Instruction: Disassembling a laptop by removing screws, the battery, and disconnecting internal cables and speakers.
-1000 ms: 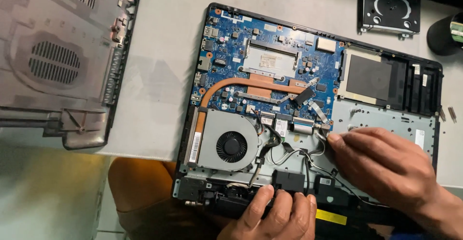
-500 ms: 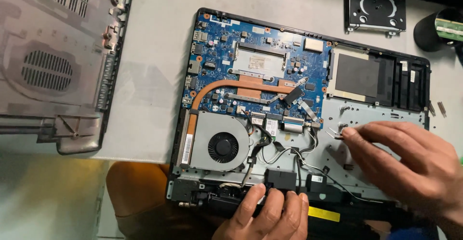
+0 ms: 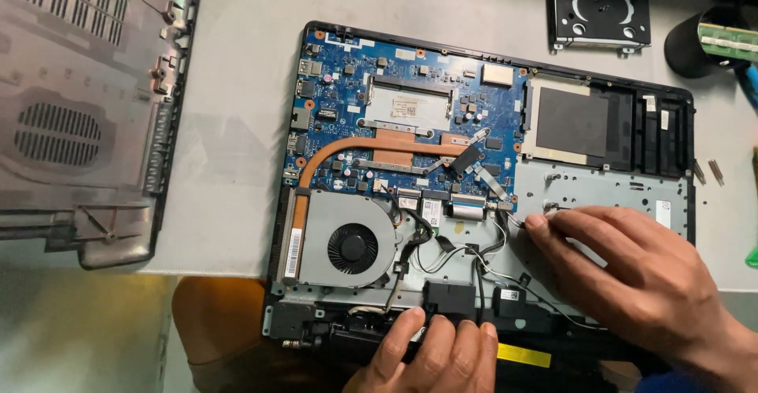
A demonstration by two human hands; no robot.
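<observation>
Our right hand slid toward 3 o'clock off the cable cluster; its fingertips now pinch a thin white wire, grip nearly closed. Left hand stays pressed flat, holding nothing, on the open laptop at 6 o'clock.

Open lane: bare counter strip between the removed bottom cover on the far-left side and the opened laptop, running from far edge to near edge. Bare strip too along the far edge above the laptop, ending at the black drive bracket and dark cylinder in the far-right corner. Right edge tight: loose screws just beside the chassis. Near edge blocked: left hand sits on the laptop's front rim, right hand covers the near-right of the chassis, fingertips among the loose wires. Fan and blue board are uncovered from above.
</observation>
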